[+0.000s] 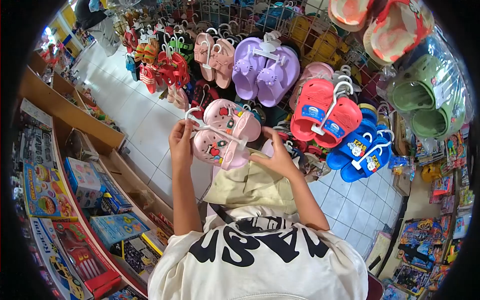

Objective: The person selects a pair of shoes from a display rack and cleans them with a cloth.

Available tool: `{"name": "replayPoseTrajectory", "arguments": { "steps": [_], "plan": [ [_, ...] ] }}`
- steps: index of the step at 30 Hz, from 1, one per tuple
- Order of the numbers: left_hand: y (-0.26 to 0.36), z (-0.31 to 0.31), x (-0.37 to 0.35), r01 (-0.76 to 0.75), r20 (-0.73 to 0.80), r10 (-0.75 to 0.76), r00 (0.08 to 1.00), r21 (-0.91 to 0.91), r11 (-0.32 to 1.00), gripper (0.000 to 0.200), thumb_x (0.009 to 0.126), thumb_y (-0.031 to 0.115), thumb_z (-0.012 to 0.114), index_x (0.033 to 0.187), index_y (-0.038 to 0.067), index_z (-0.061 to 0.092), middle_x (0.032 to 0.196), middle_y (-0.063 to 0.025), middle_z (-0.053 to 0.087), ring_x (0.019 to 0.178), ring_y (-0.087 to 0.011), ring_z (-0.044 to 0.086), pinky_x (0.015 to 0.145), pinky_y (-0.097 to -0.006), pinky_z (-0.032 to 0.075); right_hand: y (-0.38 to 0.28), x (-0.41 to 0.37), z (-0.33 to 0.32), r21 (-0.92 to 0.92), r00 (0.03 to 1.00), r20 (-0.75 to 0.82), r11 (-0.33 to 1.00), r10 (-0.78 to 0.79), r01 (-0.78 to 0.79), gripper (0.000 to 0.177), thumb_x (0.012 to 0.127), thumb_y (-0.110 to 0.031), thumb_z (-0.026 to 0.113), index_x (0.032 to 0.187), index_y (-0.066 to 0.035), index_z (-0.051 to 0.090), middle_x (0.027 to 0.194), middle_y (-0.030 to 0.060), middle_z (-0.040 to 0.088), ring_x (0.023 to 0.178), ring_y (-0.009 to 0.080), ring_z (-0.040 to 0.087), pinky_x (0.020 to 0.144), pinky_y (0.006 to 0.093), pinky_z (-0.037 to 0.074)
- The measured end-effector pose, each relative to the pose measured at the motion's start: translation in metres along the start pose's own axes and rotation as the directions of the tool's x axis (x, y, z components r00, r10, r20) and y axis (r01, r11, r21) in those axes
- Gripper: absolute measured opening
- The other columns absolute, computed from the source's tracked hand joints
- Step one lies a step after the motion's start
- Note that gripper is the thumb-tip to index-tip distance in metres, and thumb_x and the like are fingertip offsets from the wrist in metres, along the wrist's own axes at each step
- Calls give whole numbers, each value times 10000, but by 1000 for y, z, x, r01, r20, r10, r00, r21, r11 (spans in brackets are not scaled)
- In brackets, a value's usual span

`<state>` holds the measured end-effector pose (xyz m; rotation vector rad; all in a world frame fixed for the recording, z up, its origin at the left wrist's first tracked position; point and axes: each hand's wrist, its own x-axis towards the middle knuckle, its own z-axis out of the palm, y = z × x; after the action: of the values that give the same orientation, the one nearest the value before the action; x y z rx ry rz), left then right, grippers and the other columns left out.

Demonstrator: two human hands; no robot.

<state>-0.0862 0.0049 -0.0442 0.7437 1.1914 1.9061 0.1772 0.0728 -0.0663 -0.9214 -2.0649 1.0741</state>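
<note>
A pair of pale pink clogs [227, 135] with red hearts, lettering and small colourful charms is held up in front of my chest, joined by a white plastic hanger. My left hand [181, 140] is closed at the left edge of the pair, beside the hanger's hook, gripping it. On the other side, my right hand [277, 156] has thumb and fingers spread around the heel end, fingertips right at the clogs' edge. Lilac slippers [265, 72] hang just beyond the pair, and red clogs [325, 112] hang to the right of it.
A wire rack [225, 12] full of hanging children's footwear runs across the back. Blue slippers [361, 152] and bagged green clogs [425, 100] hang at the right. Shelves of boxed toys [80, 260] line the left. A person [97, 25] stands far left on the tiled floor [145, 117].
</note>
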Motion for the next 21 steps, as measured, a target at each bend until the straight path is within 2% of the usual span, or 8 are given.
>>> {"name": "replayPoseTrajectory", "arguments": {
  "steps": [2,3,6,9,12,16,20,21],
  "plan": [
    [-1,5,-4,2,27,-1,1000,-19,1000,206,963,200,547,922,2,590,863,-24,606,742,-56,534,629,-187,454,-8,0,-4,-110,970,-164,980,-180,164,812,704,-318,801,1321,-23,363,1318,176,432,1265,320,399,1050,407,330],
    [-1,6,-6,1,38,0,999,-29,1000,209,964,201,546,924,0,587,870,-28,608,748,-59,541,641,-188,463,-14,2,-11,-84,975,-158,986,-157,145,798,712,-315,795,1335,-43,377,1359,168,390,1299,326,350,1069,414,305],
    [1,11,-9,-25,81,19,997,69,997,205,968,185,538,945,-12,589,868,-30,615,765,-65,552,643,-193,461,-23,15,-28,-107,951,-79,950,-301,292,754,713,-225,803,1339,-74,411,1346,131,432,1261,271,421,1054,387,329],
    [13,29,-13,-95,190,45,981,262,960,164,945,152,570,940,-8,607,831,-28,624,768,-64,550,673,-227,472,-31,38,-34,-37,936,-66,939,-344,343,649,759,-200,761,1316,-67,454,1343,117,450,1252,259,436,1051,368,335],
    [24,48,-8,-386,395,165,904,587,711,116,899,122,621,912,7,628,765,-30,624,738,-64,546,702,-247,467,-61,60,-37,-43,880,-80,883,-469,467,502,778,-183,732,1229,-60,549,1222,108,550,1155,261,506,989,354,382],
    [40,80,3,-555,533,227,815,607,569,130,847,120,678,894,5,639,684,-14,599,646,-95,541,786,-257,426,-81,87,-39,-31,855,11,854,-519,519,279,797,-120,688,1061,-41,646,977,106,640,938,248,591,822,343,454],
    [44,94,12,-526,491,244,837,596,606,83,854,64,648,913,6,656,743,-8,614,735,-90,539,965,-307,377,-86,105,-44,-67,846,10,843,-534,533,179,830,-88,641,984,4,624,879,118,634,832,262,610,749,337,469],
    [43,94,13,-377,422,114,899,616,692,233,809,98,702,1013,9,632,877,-35,627,852,-133,566,981,-313,372,-88,108,-41,-124,825,-13,819,-565,560,158,838,-83,630,965,11,619,875,120,634,826,264,611,746,339,468]
  ]
}}
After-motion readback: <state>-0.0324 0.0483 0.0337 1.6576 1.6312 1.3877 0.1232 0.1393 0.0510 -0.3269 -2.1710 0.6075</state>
